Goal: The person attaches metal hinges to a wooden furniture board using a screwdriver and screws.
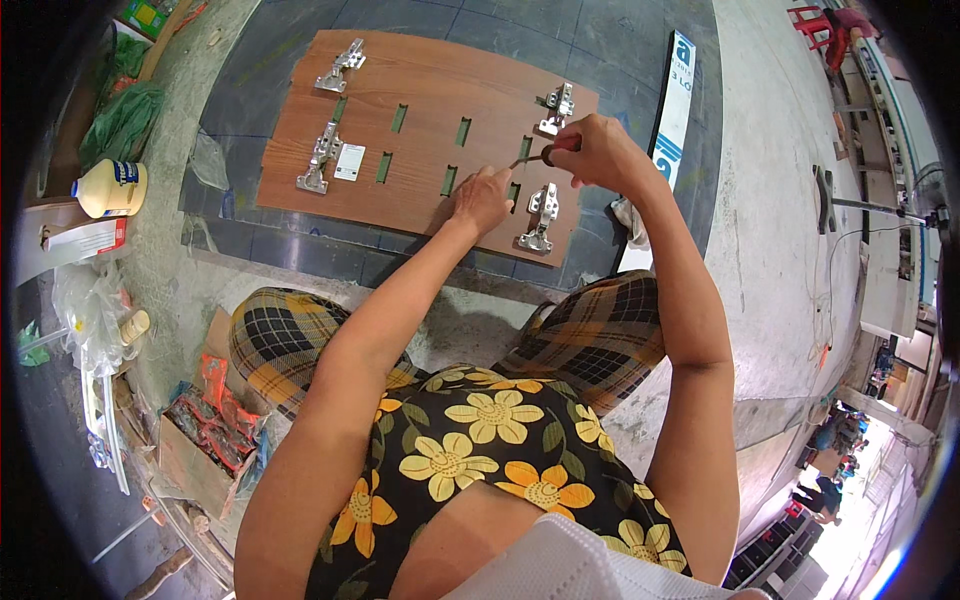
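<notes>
A brown wood-grain board [420, 100] with several slots lies flat in front of me. Closed around the red handle of a screwdriver [530, 158] is my right hand [607, 152], over the board's right part. The shaft slants down leftward toward my left fingertips. My left hand [482, 200] rests low on the board, fingers drawn together by the screwdriver's tip; what they pinch, if anything, is hidden. Metal hinges sit near the board's ends: an upper right hinge [556, 108], a lower right hinge [538, 217], an upper left hinge [341, 66] and a lower left hinge [320, 157].
Under the board is a dark tiled sheet [630, 60] on a concrete floor [770, 200]. A white printed strip [676, 110] lies along its right side. To my left stand a yellowish jug [112, 189] and a cardboard box [195, 455] holding red plastic packets. People are far off at right.
</notes>
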A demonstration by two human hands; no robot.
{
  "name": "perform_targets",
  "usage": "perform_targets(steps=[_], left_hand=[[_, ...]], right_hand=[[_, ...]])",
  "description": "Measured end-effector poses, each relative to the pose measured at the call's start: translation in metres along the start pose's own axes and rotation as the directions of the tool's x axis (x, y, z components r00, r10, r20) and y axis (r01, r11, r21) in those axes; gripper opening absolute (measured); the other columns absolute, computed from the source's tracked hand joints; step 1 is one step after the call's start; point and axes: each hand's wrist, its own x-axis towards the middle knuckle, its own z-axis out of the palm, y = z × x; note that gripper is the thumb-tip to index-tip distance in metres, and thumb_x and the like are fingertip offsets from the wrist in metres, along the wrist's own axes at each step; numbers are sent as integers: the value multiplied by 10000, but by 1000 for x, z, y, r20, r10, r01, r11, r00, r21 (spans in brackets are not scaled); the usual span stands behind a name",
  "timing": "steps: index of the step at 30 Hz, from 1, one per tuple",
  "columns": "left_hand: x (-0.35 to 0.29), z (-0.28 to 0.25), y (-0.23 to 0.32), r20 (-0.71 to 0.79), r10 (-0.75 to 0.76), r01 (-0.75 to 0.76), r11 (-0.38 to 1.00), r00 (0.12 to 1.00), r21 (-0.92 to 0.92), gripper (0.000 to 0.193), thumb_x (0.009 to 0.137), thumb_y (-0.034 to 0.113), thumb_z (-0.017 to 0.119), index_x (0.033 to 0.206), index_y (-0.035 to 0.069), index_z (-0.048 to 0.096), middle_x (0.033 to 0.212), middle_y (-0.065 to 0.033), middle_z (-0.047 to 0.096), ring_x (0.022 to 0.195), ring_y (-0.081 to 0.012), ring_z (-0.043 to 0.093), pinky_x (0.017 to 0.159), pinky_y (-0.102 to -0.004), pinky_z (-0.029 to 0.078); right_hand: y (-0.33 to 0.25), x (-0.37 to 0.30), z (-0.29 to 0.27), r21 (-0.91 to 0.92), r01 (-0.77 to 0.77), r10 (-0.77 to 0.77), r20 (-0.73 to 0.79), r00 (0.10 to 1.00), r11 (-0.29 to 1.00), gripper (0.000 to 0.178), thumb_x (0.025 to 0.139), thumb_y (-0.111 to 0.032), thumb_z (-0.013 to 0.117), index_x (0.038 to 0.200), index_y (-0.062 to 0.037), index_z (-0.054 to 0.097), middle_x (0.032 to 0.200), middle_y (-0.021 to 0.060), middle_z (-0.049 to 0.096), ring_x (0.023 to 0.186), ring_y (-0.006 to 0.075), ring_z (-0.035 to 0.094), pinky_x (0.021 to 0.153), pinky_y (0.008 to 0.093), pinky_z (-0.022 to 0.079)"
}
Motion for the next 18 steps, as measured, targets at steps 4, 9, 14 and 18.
perform_targets(steps=[4,9,14,18], left_hand=[[-1,0,3,-19,2,-3,999,1000,-40,498,796,180,735,1249,61,566,1147,-220,580,1081,-412,588,922,-470,488],[-1,1,4,-23,3,-4,999,1000,-45,496,795,183,734,1244,53,569,1149,-222,581,1085,-411,587,926,-470,487],[0,-1,3,-1,-2,2,1000,1000,-21,489,794,187,737,1234,53,572,1137,-225,586,1084,-404,591,926,-466,490],[-1,1,1,-28,12,-13,999,1000,-35,471,800,189,734,1225,63,575,1137,-222,586,1078,-400,594,926,-462,492]], right_hand=[[2,-2,-7,55,-41,41,14,999,998,238,832,-127,656,945,77,708,701,136,693,561,181,686,527,279,545],[8,1,-4,53,-11,13,-36,999,999,248,835,-132,659,952,82,705,704,127,693,561,175,685,521,280,547],[1,-3,-7,31,-68,66,64,996,997,231,833,-132,660,926,74,703,696,125,689,561,173,685,521,281,545],[3,-3,-9,44,-61,62,-9,998,997,206,774,-169,656,800,26,717,616,151,669,566,217,697,600,322,552]])
